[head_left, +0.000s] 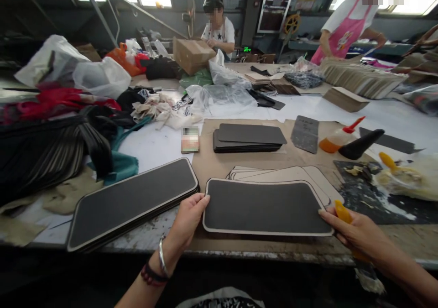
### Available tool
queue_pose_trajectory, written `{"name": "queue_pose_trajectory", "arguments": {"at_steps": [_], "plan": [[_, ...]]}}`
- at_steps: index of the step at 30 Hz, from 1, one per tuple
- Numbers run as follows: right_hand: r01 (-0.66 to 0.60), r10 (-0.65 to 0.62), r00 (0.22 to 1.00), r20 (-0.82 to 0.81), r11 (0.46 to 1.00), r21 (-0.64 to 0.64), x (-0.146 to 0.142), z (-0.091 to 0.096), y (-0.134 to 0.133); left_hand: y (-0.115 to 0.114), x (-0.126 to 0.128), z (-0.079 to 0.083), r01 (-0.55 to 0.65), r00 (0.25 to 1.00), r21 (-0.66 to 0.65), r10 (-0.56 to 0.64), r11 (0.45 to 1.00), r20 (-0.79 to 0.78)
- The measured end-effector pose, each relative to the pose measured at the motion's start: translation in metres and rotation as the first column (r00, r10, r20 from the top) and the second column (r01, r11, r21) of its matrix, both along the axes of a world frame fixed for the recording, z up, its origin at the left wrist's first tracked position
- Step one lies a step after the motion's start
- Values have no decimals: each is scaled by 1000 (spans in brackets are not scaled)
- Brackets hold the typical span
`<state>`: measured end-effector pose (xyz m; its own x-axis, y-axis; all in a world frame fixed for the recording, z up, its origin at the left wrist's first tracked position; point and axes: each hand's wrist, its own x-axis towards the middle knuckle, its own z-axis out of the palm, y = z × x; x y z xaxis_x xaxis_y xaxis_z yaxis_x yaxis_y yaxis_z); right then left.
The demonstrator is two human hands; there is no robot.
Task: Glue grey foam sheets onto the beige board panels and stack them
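A dark grey rectangular panel with a pale rim (pixel 263 206) is held over the front of the table. My left hand (pixel 189 214) pinches its left edge, thumb on top. At its right edge, my right hand (pixel 356 232) is closed on the panel and also on a yellow-handled brush (pixel 343 212), whose matted bristles hang below the hand. Behind the panel lie several fanned pale boards (pixel 273 173). A stack of similar rimmed dark panels (pixel 137 200) sits left of my left hand. Farther back is a pile of plain dark grey pieces (pixel 251 133).
Right side: a bottle of orange liquid with red nozzle (pixel 330 139), a black horn-shaped object (pixel 361 144) and a glue-smeared dark sheet (pixel 386 203). Cloth and plastic bags (pixel 101 77) heap at left. Two people work behind, near a cardboard box (pixel 192 54) and stacked boards (pixel 362 76).
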<state>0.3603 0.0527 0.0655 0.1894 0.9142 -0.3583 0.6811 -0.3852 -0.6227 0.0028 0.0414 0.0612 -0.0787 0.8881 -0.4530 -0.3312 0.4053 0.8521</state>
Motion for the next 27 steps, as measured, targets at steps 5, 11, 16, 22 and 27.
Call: {"name": "queue_pose_trajectory", "arguments": {"at_steps": [5,11,16,22,27], "plan": [[-87,88,996,-31,996,29,-41,35,2,-14,-34,15,-108,994,3,108,994,16],[-287,296,954,-55,950,125,-116,50,18,-47,-94,27,-338,941,-25,338,941,-14],[-469,475,880,7,867,171,-180,54,39,-75,-138,27,-502,864,17,502,865,-36],[-576,604,791,-94,788,217,-250,37,73,-97,-185,22,-597,793,102,605,796,-77],[-617,644,757,-107,759,206,-296,28,91,-96,-216,20,-603,763,131,617,787,-190]]}}
